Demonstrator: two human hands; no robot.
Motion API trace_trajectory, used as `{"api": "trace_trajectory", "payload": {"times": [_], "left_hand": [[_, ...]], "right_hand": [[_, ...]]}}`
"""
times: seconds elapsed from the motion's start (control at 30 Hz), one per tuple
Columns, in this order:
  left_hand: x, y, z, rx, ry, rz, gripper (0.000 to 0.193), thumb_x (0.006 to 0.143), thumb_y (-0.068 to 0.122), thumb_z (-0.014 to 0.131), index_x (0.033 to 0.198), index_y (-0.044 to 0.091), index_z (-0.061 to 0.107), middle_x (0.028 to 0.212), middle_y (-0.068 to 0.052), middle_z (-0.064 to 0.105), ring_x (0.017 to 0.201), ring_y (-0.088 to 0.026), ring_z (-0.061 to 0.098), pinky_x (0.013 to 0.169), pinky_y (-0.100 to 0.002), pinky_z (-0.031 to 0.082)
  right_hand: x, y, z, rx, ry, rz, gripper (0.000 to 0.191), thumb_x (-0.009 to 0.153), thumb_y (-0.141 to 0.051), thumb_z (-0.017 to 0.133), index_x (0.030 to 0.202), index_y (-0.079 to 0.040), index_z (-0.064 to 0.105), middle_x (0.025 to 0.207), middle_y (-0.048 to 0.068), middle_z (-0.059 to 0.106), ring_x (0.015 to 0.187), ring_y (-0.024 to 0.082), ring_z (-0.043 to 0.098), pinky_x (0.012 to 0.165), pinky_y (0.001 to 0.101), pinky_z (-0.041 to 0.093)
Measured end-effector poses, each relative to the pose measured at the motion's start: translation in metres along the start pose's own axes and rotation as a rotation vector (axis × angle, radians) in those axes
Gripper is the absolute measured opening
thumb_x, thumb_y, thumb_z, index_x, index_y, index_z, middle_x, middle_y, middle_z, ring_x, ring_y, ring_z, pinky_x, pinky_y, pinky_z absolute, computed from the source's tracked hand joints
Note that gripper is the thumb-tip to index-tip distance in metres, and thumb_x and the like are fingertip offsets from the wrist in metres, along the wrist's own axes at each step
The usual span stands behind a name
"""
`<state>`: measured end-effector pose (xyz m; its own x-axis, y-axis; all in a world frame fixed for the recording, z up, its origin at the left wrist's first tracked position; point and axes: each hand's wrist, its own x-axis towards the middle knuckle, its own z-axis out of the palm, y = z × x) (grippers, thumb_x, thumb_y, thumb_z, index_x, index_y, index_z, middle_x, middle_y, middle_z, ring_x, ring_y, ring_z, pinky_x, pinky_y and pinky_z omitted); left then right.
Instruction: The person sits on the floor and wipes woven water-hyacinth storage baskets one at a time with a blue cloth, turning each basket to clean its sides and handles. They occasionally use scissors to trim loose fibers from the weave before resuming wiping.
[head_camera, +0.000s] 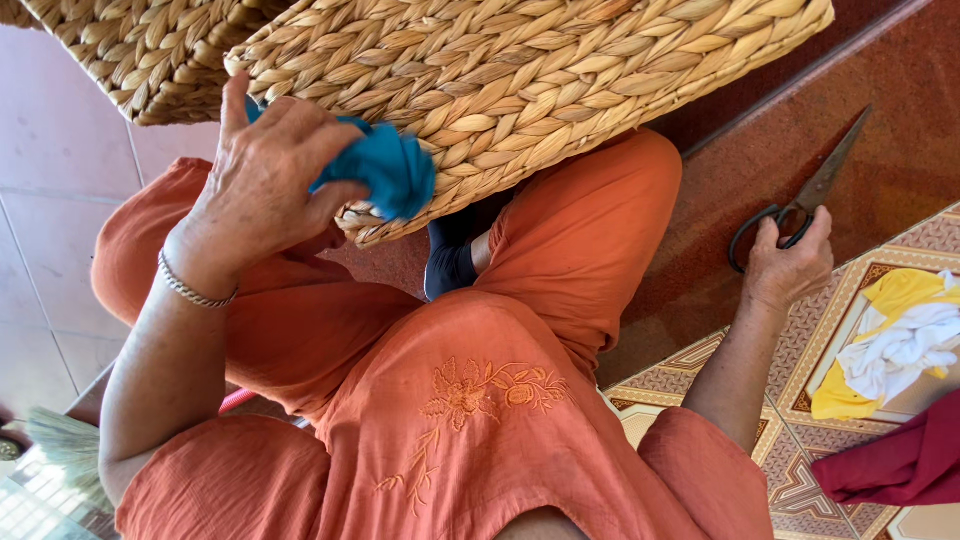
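Observation:
My left hand (265, 180) is closed around a bunched blue cloth (385, 165) and presses it against the side of a woven straw basket (560, 70) that rests over my knees. A silver bracelet sits on that wrist. My right hand (790, 262) reaches out to the floor at the right and grips the handles of dark metal scissors (815, 190), whose blades point up and away. I sit cross-legged in orange clothes.
A second woven basket (140, 50) lies at the upper left. Yellow and white cloths (895, 345) and a dark red cloth (900, 465) lie on patterned floor tiles at the right. A red-brown step runs behind the scissors. A broom's bristles (65, 445) show at lower left.

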<state>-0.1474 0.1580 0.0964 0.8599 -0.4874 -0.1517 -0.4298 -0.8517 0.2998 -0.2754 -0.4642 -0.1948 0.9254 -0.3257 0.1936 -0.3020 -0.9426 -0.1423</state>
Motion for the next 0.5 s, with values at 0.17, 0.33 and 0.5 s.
{"api": "trace_trajectory", "payload": {"times": [0.17,0.33,0.5], "left_hand": [[0.007,-0.003,0.018,-0.347,0.227,-0.267,0.039,0.103,0.029,0.079,0.115,-0.004,0.061,0.093,-0.018,0.064,0.084,-0.03,0.065,0.077,-0.043,0.053],[0.028,0.009,0.068,-0.898,0.336,-0.47,0.037,0.107,0.033,0.07,0.108,-0.002,0.059,0.086,-0.006,0.058,0.079,-0.012,0.052,0.064,-0.03,0.047],[0.048,0.033,0.093,-1.509,0.426,-0.385,0.04,0.109,0.035,0.064,0.129,0.001,0.059,0.115,-0.004,0.066,0.105,-0.012,0.06,0.091,-0.029,0.054]], "right_hand": [[0.013,-0.003,-0.008,-0.068,-0.058,0.009,0.066,0.079,-0.026,0.092,0.138,-0.006,0.069,0.096,0.025,0.068,0.083,0.046,0.066,0.072,0.0554,0.052],[0.05,-0.086,-0.077,0.272,0.042,-0.031,0.03,0.096,-0.012,0.085,0.123,-0.004,0.076,0.106,0.017,0.068,0.09,0.031,0.07,0.076,0.0422,0.055],[0.052,-0.256,-0.15,0.873,0.031,-0.322,0.012,0.11,-0.005,0.071,0.12,0.002,0.071,0.117,0.013,0.07,0.104,0.023,0.07,0.093,0.0323,0.059]]}}
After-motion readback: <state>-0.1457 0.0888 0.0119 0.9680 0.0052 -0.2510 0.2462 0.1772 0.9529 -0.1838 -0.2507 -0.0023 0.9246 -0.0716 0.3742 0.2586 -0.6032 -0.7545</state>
